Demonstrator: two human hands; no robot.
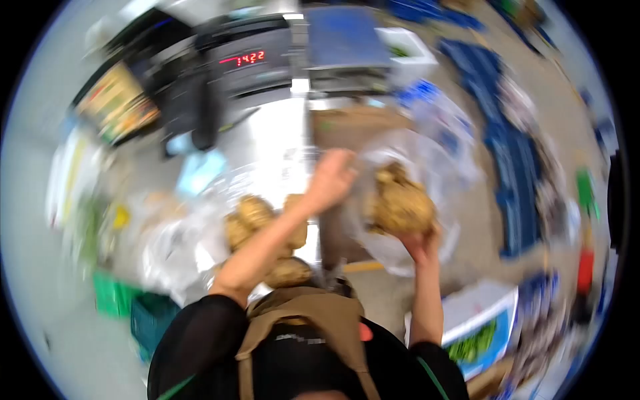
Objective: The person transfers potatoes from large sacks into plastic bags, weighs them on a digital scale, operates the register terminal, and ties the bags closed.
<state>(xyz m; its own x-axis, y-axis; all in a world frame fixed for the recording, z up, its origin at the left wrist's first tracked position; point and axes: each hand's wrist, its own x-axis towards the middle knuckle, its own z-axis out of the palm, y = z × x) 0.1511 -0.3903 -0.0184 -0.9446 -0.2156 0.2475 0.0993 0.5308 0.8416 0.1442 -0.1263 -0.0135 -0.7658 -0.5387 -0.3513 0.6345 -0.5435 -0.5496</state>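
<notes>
A clear plastic bag (390, 257) hangs over the right side of the work surface. Against it, my right hand (421, 241) holds a large, knobbly brown root vegetable (402, 207) from below, fingers curled round its underside. My left hand (333, 177) reaches across the metal counter to the bag's left side. Its fingers look closed, but blur hides what they hold, if anything. Under my left forearm lie several brown, potato-like roots (255, 212); the arm partly covers them.
A scale display (243, 59) glows red at the back, beside a blue-topped platform (343, 37). White boxes (408, 55) and another bag (443, 130) stand to the right. More plastic bags (180, 250) lie left, above green crates (115, 293). A box of greens (470, 343) sits lower right.
</notes>
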